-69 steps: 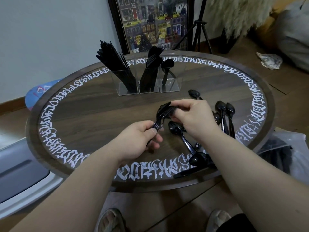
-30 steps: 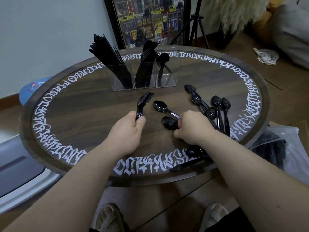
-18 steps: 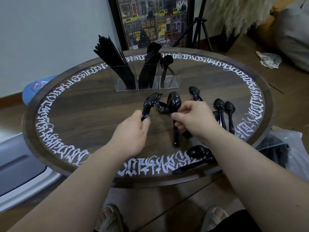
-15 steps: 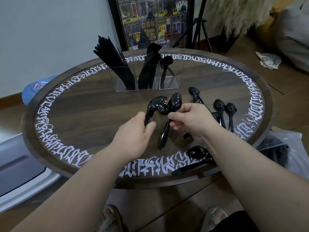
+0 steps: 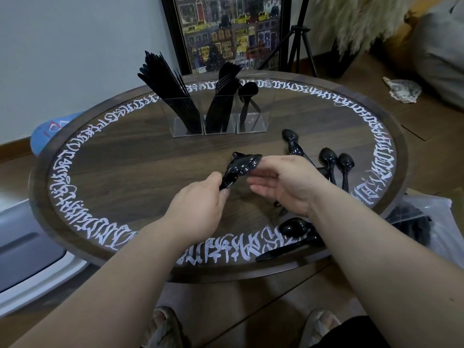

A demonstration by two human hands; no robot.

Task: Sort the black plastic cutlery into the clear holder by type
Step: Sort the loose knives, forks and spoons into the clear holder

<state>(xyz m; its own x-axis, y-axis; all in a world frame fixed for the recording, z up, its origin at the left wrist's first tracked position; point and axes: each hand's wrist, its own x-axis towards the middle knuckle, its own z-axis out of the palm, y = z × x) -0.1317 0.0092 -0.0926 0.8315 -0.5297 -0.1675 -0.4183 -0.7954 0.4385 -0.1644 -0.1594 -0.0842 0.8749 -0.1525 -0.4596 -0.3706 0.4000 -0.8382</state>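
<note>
Since half a second ago, the black plastic spoons [image 5: 242, 166] have been gathered into one bunch, gripped by the left hand [image 5: 200, 209] at the handles; the right hand [image 5: 283, 183] fingers pinch the bowls. In the clear three-compartment holder [image 5: 218, 116] on the round wooden tabletop [image 5: 125, 156], knives [image 5: 170, 91] are held left, forks [image 5: 223, 96] middle, two spoons [image 5: 247, 96] right.

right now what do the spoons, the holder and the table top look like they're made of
Spoons: glossy black plastic by the look; light glints off the bowls.
Holder: clear hard plastic, perhaps acrylic; the cutlery shows through its walls.
Table top: dark wood or wood-look veneer with visible grain, under a ring of white painted lettering.
</note>
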